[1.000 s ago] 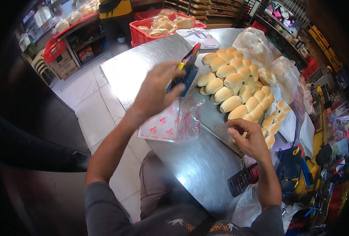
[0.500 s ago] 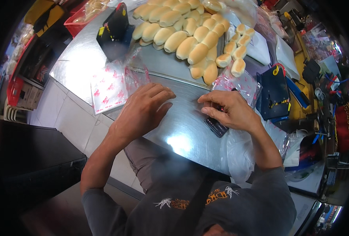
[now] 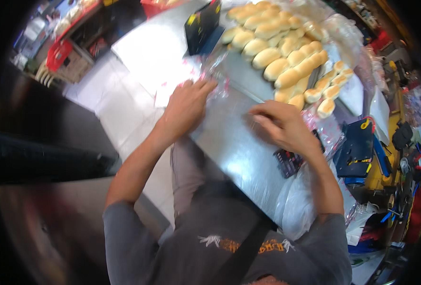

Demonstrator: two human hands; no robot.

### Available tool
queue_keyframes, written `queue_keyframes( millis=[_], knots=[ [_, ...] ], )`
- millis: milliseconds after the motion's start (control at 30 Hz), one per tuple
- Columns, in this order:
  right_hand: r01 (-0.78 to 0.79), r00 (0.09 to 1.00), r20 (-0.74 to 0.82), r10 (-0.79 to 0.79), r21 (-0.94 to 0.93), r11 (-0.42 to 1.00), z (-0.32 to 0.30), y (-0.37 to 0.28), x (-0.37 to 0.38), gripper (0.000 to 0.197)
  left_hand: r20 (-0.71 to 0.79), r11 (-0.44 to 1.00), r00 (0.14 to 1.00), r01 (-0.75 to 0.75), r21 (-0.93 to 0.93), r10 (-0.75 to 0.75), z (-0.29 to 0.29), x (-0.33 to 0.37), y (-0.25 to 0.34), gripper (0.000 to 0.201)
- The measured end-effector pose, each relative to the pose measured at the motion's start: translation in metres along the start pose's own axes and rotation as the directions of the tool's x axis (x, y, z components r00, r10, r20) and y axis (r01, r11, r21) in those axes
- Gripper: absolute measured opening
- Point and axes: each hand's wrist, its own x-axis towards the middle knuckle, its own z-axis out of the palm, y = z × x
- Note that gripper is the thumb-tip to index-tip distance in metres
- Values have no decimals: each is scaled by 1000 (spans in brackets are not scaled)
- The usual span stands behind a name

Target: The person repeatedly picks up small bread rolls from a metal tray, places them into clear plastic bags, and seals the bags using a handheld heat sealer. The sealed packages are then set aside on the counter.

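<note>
My left hand (image 3: 187, 105) is over the near edge of the printed clear plastic bags (image 3: 163, 95), its fingers stretched toward them. Whether its fingertips touch the plastic is too blurred to tell. Above the bare metal tabletop (image 3: 229, 137), my right hand (image 3: 280, 124) is bent at the fingers and smeared by motion; nothing shows in it. A dark phone-like device (image 3: 288, 162) lies beneath my right wrist. Beyond both hands, rows of golden bread rolls (image 3: 267, 58) are heaped on a metal tray (image 3: 246, 78), with smaller rolls (image 3: 331, 91) to their right.
A dark stand with yellow clips (image 3: 202, 28) is at the back left; a similar dark panel (image 3: 356, 147) is at the right. Crumpled clear plastic (image 3: 296, 204) hangs at the table's near right. A black box-like surface (image 3: 44, 137) is on my left above the tiled floor (image 3: 125, 118).
The view has swung, so table and bread sit farther right in it. My left hand has moved closer to the plastic bags. My right hand has stayed above the tabletop, now blurred.
</note>
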Motion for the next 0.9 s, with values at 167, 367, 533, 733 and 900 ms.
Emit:
queue_keyframes(
  millis=[167, 367, 533, 733, 900],
  knots=[
    [279, 960, -23, -281, -48, 959, 67, 31, 112, 29, -84, 996, 996, -28, -83, 21, -4, 2, -11, 49],
    [282, 953, -61, -296, -172, 944, 114, 42, 149, 33, -205, 871, 894, 299, -389, -398, -4, 5, -19, 64],
    [205, 977, -51, -209, -77, 976, 113, 39, 149, 35, -242, 868, 899, 236, -436, -365, 7, 17, -32, 27],
    [580, 767, -49, -639, -371, 725, 104, 15, 157, 29, -349, 764, 878, 29, -645, -327, -16, 14, -24, 10],
    [436, 900, 178, -398, -417, 798, 104, 4, 169, 21, -390, 814, 904, -91, -573, -174, -25, 2, -19, 16]
  ],
)
